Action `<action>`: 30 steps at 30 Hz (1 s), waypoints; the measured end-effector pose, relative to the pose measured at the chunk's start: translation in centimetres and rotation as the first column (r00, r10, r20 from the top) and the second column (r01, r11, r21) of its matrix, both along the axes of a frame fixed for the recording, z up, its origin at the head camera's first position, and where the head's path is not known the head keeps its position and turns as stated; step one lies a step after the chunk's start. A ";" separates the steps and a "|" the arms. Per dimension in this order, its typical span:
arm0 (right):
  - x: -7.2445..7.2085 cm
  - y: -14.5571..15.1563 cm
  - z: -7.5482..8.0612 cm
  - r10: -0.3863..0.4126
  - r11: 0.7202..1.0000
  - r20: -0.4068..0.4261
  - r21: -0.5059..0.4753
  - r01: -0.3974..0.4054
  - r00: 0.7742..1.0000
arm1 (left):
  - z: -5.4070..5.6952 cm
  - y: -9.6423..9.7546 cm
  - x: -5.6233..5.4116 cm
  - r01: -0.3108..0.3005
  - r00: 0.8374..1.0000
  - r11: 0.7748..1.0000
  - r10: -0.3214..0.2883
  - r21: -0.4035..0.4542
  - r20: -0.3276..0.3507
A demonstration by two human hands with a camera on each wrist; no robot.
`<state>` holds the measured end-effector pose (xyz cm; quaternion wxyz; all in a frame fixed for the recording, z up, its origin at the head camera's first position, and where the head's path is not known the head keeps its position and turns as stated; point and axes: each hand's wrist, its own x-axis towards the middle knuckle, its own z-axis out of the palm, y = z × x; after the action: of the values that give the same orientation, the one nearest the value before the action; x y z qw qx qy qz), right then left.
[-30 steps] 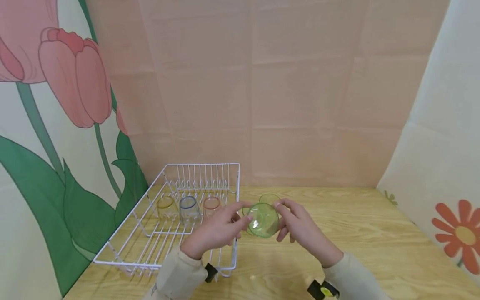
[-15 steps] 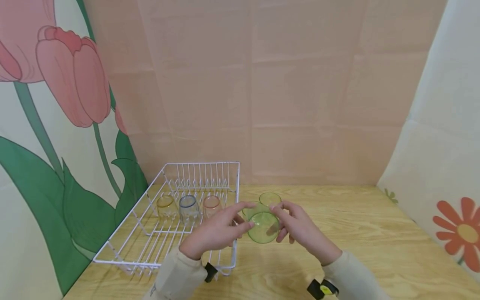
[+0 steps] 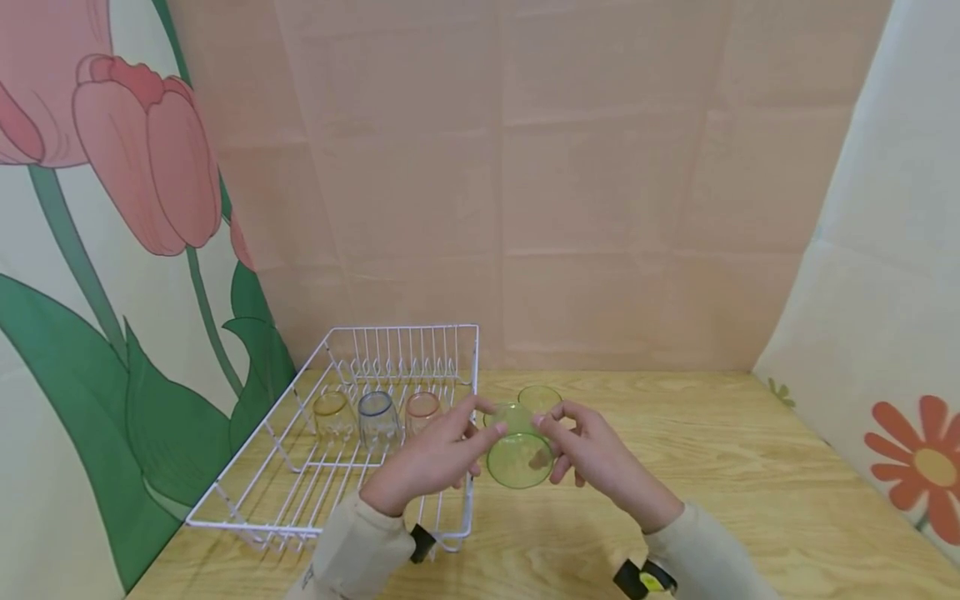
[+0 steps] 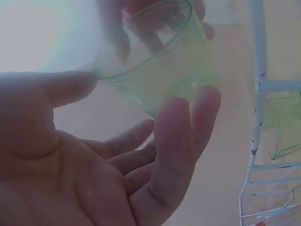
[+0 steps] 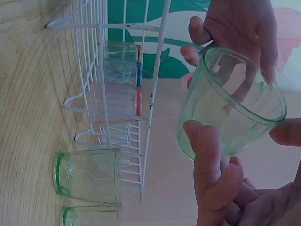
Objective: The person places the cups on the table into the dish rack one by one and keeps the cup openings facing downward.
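Note:
Between both hands a clear green drinking glass (image 3: 520, 463) is held above the table, tilted. My left hand (image 3: 435, 457) grips it from the left; in the left wrist view its thumb meets the rim of the glass (image 4: 155, 66) and its fingertips press low on the side. My right hand (image 3: 596, 458) grips it from the right; in the right wrist view the thumb is at the rim of the glass (image 5: 188, 110), with fingers near its base. Two more green glasses stand just behind: a nearer one (image 3: 498, 414), partly hidden, and a farther one (image 3: 540, 396).
A white wire dish rack (image 3: 330, 530) stands on the left of the wooden table (image 3: 720, 475). Inside it are three upside-down clear glasses: one with a yellow edge (image 3: 333, 425), one with blue (image 3: 379, 427), one with red (image 3: 422, 410). A pink cloth backdrop (image 3: 600, 208) closes off the back.
The held green glass has turned in the hands, its round end tipping and shifting slightly down and left. Both hands stay nearly in place, with small finger movements.

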<state>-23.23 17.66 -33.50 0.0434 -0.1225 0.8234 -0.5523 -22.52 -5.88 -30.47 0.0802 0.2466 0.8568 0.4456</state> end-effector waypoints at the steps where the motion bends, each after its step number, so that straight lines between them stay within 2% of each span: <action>1: 0.0 0.0 0.0 0.000 1.000 0.000 -0.001 0.000 1.000 | 0.0 0.0 0.0 -0.001 1.000 1.000 0.001 0.003 0.002; 12: 0.2 -0.2 0.0 -0.050 0.999 -0.002 -0.007 0.050 0.999 | 0.0 -0.1 0.2 -0.001 1.000 1.000 0.000 0.014 0.015; 22: 0.3 -0.4 0.3 -0.092 0.995 0.062 0.051 0.089 0.994 | 0.1 0.0 0.3 0.023 0.999 1.000 -0.023 0.021 0.029; 30: 0.5 -0.5 0.4 -0.072 0.997 0.040 0.041 0.071 0.997 | 0.0 -0.1 0.1 0.003 1.000 0.998 -0.004 0.062 0.013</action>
<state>-22.75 17.18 -33.06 0.0429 -0.0807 0.8369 -0.5396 -22.41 -5.94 -30.44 0.0787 0.2475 0.8417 0.4735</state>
